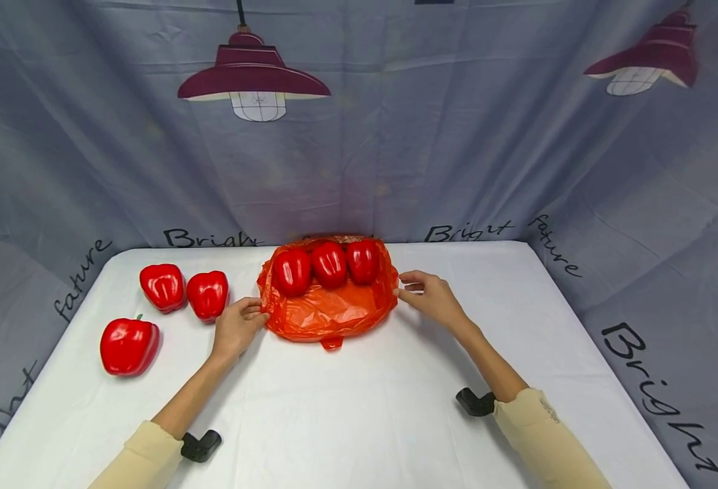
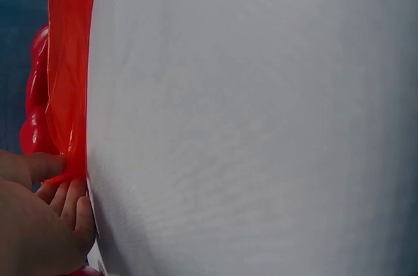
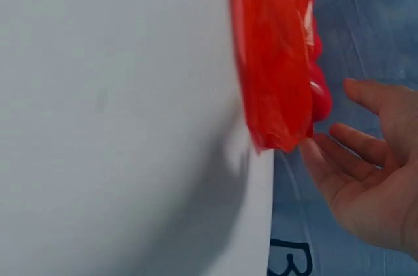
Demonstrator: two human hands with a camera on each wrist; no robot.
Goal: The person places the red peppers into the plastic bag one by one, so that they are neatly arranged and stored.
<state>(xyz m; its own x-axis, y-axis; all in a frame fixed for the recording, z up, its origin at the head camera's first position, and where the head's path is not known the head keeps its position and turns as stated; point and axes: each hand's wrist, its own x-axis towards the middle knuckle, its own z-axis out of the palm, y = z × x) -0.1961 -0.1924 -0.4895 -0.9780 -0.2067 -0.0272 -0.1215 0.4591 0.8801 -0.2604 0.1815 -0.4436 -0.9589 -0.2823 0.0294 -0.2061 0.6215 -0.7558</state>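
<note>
An orange-red plastic bag (image 1: 334, 319) lies on the table with its mouth spread wide. Inside, along its far side, are three red bell peppers (image 1: 329, 265) in a row. My left hand (image 1: 236, 329) pinches the bag's left rim between thumb and fingers, as the left wrist view shows at the bag edge (image 2: 68, 113). At the opposite side, my right hand (image 1: 433, 299) is beside the right rim. Its thumb and fingers are spread apart in the right wrist view, with fingertips (image 3: 313, 149) close to the bag; whether they touch it I cannot tell.
Left of the bag lie three more red bell peppers: one at the back (image 1: 163, 288), one close to my left hand (image 1: 208, 296), and one nearer the front (image 1: 129, 346). A white cloth covers the table (image 1: 346, 414). A grey printed curtain (image 1: 359, 149) hangs behind it.
</note>
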